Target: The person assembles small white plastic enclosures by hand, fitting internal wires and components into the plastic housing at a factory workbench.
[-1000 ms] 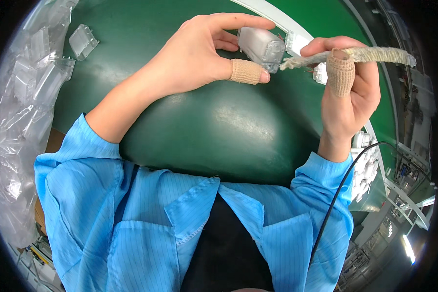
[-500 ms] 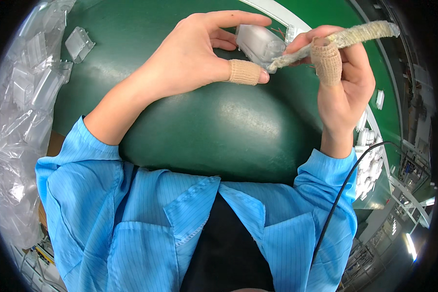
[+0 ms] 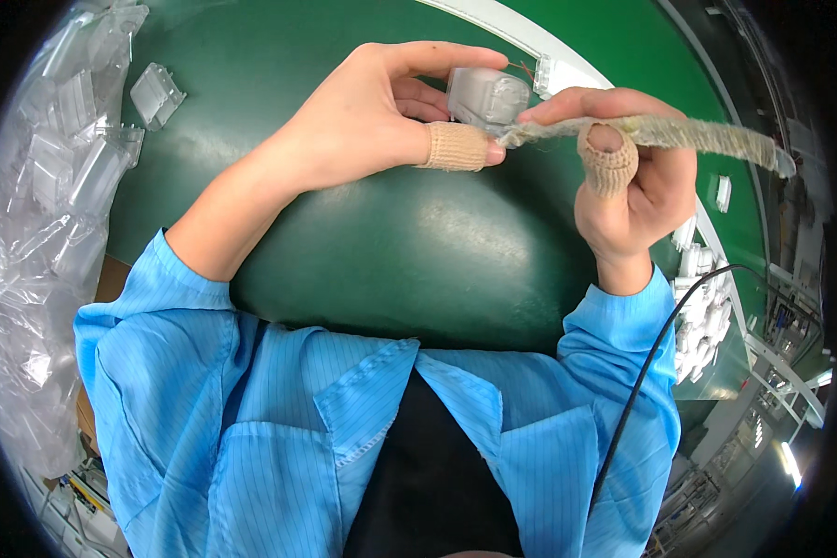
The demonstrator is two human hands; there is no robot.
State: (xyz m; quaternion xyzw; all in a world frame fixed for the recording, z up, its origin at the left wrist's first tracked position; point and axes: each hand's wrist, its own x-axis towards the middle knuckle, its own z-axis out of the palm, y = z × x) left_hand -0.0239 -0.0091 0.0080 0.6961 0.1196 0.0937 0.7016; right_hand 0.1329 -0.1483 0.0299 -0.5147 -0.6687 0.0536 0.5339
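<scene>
A small clear plastic case (image 3: 486, 99) with a whitish part inside is held between the fingers and thumb of my left hand (image 3: 358, 121), over the far middle of the green table. My right hand (image 3: 644, 191) grips a slim tool (image 3: 711, 133) wrapped in fuzzy, pale yellowish material, its kind not clear. The tool's narrow tip touches or nearly touches the near corner of the case, close to my left thumb. Tan finger sleeves cover both thumbs. The left fingertips behind the case are partly hidden.
Clear plastic bags (image 3: 42, 242) of transparent housings lie along the left edge, with one loose housing (image 3: 156, 96) beside them. At the right, several white pieces (image 3: 702, 321) are piled near a black cable (image 3: 642, 372). A curved white rim (image 3: 498, 17) borders a bright green surface.
My right hand has shifted slightly left and nearer, and the tool's rear end has swung down toward me. The case in my left hand has come slightly nearer and turned.
</scene>
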